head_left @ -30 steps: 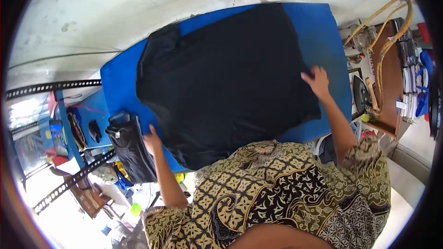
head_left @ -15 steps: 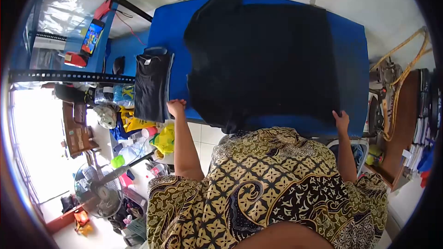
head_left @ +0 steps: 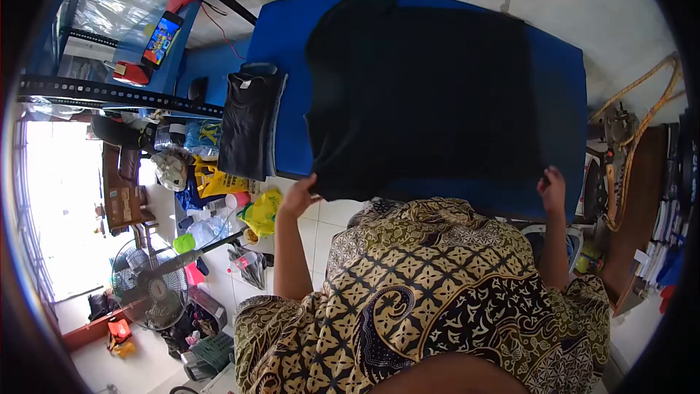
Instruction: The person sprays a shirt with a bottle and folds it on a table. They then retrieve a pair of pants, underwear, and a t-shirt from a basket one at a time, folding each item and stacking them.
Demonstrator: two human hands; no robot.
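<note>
A black shirt [head_left: 430, 95] lies spread over a blue-covered table [head_left: 561, 87], its sleeve side toward the left. My left hand [head_left: 297, 197] is closed at the shirt's near left corner, pinching the cloth by the sleeve. At the near right corner, my right hand [head_left: 553, 191] has its fingers curled together on the hem; the exact grip is hard to see against the dark fabric. Left of the shirt rests a stack of folded dark shirts [head_left: 248, 124], with a pale label at the collar of the top one.
A metal shelf [head_left: 120, 91] on the left holds a phone [head_left: 162, 40] with a lit screen. Below it stand a fan [head_left: 153, 281] and several bags, one a yellow bag [head_left: 261, 211]. An iron [head_left: 594, 182] and a looped rope [head_left: 634, 138] are at the right.
My left hand has moved right, from beside the folded stack to the black shirt's near left corner. That sleeve is pulled out nearer to me. My right hand has shifted slightly right.
</note>
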